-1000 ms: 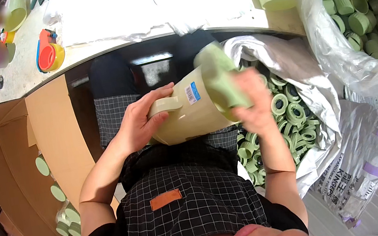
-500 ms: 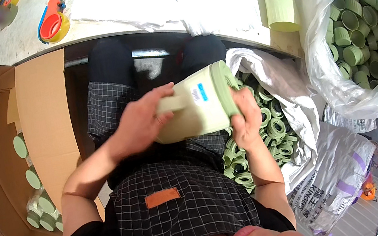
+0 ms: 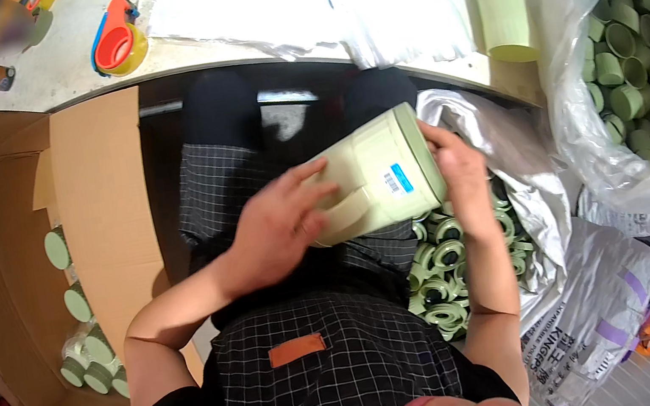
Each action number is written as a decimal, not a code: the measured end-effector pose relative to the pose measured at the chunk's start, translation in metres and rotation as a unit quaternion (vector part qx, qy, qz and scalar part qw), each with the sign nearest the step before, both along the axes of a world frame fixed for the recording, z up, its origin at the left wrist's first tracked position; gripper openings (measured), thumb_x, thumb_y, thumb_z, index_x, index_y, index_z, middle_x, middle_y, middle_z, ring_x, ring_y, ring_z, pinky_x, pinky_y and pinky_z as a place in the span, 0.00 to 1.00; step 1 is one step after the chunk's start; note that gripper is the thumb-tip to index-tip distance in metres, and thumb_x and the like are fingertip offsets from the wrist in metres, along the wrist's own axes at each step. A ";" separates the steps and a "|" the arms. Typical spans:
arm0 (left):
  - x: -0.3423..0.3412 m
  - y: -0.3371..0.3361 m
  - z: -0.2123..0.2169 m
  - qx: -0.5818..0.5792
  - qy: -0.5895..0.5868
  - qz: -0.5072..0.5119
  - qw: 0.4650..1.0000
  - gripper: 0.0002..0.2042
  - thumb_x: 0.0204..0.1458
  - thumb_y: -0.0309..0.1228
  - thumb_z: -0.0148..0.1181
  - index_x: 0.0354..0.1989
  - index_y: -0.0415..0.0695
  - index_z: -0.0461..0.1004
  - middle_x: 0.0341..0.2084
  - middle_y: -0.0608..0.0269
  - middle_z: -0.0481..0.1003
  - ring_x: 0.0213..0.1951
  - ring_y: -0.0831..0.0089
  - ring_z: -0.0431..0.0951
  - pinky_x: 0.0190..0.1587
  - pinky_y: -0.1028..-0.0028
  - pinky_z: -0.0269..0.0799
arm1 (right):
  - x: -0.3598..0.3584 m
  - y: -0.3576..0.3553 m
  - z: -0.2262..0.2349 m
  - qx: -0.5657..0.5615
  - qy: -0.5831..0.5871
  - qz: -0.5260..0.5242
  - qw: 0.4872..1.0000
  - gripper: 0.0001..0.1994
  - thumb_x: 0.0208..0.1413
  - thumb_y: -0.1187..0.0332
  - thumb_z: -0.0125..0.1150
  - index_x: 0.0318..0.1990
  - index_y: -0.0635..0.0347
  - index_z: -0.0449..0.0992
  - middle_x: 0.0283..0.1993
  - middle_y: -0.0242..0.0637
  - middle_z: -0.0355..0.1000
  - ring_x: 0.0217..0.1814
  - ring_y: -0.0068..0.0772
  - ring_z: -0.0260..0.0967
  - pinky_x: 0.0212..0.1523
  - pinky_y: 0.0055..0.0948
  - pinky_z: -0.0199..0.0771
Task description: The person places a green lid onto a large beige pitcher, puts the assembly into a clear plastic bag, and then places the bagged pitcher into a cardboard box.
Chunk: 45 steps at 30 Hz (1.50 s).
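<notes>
A light green jug (image 3: 365, 157) with a handle and a blue-and-white barcode sticker lies tilted on its side above my lap. My right hand (image 3: 459, 172) grips its wide, rimmed end, the fingers partly hidden behind it. At the other end my left hand (image 3: 273, 229) has its fingers spread and slightly blurred against the jug, beside the handle (image 3: 347, 215). Just below the right hand, a white sack (image 3: 545, 205) holds many green ring-shaped lid parts (image 3: 440, 274).
An open cardboard box (image 3: 102, 180) at left holds green-topped items (image 3: 77, 303). On the table lie tape dispensers (image 3: 119, 48), white plastic bags (image 3: 397, 14) and a green cylinder (image 3: 503, 10). A clear bag (image 3: 573, 118) of green cups stands right, above a printed silver sack (image 3: 593, 313).
The jug has turned about its length, bringing its handle and sticker lower. My left hand has loosened from the handle, fingers spreading; my right hand has moved up along the rim. The whole view has shifted.
</notes>
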<state>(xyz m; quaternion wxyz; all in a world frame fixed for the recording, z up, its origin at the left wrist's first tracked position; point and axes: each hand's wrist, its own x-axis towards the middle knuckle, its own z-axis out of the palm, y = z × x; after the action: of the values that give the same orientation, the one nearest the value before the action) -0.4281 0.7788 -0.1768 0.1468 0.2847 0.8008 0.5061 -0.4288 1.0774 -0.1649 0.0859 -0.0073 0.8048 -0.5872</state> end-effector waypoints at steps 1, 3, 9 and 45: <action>-0.018 -0.005 0.005 0.048 0.064 0.002 0.997 0.18 0.55 0.28 0.58 0.55 0.38 0.72 0.54 0.47 0.72 0.44 0.54 0.74 0.47 0.61 0.70 | -0.002 0.011 0.005 -0.071 -0.055 0.013 0.996 0.25 0.64 0.53 0.50 0.56 0.68 0.73 0.46 0.43 0.74 0.49 0.36 0.69 0.54 0.34 0.65; -0.026 -0.004 0.051 0.148 0.097 -0.055 0.983 0.14 0.55 0.22 0.53 0.49 0.39 0.76 0.47 0.52 0.74 0.41 0.58 0.72 0.45 0.66 0.68 | -0.015 0.011 -0.003 0.113 0.091 -0.008 0.989 0.28 0.64 0.49 0.47 0.59 0.65 0.71 0.53 0.44 0.71 0.55 0.37 0.65 0.60 0.37 0.60; -0.137 0.039 0.058 0.104 0.140 0.147 0.974 0.04 0.42 0.24 0.66 0.28 0.42 0.79 0.25 0.61 0.75 0.31 0.63 0.75 0.36 0.67 0.72 | -0.027 0.006 -0.011 0.048 0.038 0.089 0.994 0.37 0.62 0.44 0.45 0.68 0.65 0.59 0.70 0.50 0.57 0.74 0.48 0.50 0.73 0.40 0.43; -0.147 0.085 -0.027 0.363 -0.296 -0.056 0.882 0.02 0.52 0.19 0.52 0.31 0.40 0.68 0.20 0.69 0.67 0.26 0.79 0.69 0.31 0.77 0.69 | -0.067 0.074 -0.135 -0.491 0.075 -0.447 0.744 0.04 0.58 0.80 0.58 0.33 0.63 0.71 0.37 0.40 0.76 0.37 0.30 0.76 0.37 0.24 0.78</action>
<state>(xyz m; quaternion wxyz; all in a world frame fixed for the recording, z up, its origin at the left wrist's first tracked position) -0.5756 0.8636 -0.2036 0.2913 0.1995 0.4626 0.8132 -0.4959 1.1518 -0.2995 -0.2623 0.2685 0.3195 -0.8701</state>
